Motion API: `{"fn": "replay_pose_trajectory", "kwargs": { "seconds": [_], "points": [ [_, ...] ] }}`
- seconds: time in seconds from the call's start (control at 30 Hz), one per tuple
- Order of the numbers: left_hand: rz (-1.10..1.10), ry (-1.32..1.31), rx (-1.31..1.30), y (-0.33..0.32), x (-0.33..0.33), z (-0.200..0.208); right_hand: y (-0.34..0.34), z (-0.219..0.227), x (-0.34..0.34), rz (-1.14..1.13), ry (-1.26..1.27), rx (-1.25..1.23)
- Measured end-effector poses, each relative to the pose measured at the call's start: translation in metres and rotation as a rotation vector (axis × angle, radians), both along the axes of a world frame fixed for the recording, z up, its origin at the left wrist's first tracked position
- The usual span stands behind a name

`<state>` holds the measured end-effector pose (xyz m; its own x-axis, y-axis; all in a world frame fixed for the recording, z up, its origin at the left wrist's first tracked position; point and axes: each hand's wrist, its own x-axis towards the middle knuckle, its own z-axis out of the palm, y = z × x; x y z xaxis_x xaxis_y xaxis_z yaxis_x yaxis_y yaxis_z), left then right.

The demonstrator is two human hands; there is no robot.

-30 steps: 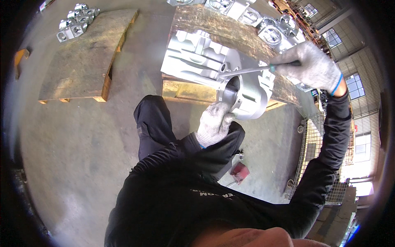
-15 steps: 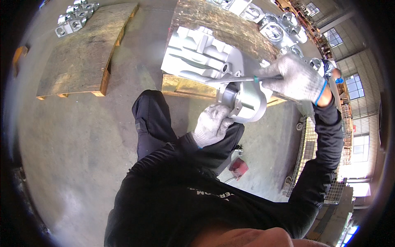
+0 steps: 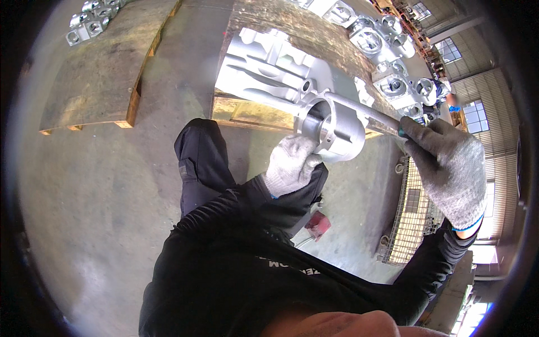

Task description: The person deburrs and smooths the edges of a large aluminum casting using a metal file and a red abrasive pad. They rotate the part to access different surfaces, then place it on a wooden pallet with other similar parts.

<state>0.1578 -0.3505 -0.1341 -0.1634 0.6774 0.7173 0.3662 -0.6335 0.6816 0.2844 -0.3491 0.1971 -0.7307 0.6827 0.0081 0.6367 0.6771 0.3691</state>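
Observation:
A large silvery metal casting (image 3: 345, 130) with ribs and a round ringed opening lies on the near edge of a wooden pallet, its ring overhanging. My left hand (image 3: 291, 164), in a pale knit glove, is closed on the lower rim of that ring. In my gloved right hand (image 3: 452, 165), out to the right, I grip a long slender metal file (image 3: 368, 108) by its handle end. The file slants up to the left, its tip at the top of the ring. The glove hides most of the handle.
Several similar castings (image 3: 370, 42) stand farther back on the pallet (image 3: 314, 33). Another wooden pallet (image 3: 95, 78) at left bears more castings (image 3: 92, 22). A wire mesh cart (image 3: 412, 208) is at right; a red object (image 3: 318, 226) lies on the floor beside my leg.
My right hand has moved right and down, drawing the file away from the ring's left side, so it now slants. My left hand keeps its hold on the rim.

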Motion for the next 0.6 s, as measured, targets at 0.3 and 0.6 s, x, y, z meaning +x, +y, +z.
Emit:
{"fn": "replay_pose_trajectory", "kwargs": {
  "seconds": [0.3, 0.6],
  "points": [
    [0.031, 0.020, 0.039, 0.003, 0.001, -0.007, -0.013, -0.013, -0.016, -0.059, -0.117, 0.237],
    [-0.009, 0.028, -0.008, 0.006, 0.001, -0.004, 0.002, -0.023, -0.011, -0.035, -0.064, 0.264]
  ]
}}
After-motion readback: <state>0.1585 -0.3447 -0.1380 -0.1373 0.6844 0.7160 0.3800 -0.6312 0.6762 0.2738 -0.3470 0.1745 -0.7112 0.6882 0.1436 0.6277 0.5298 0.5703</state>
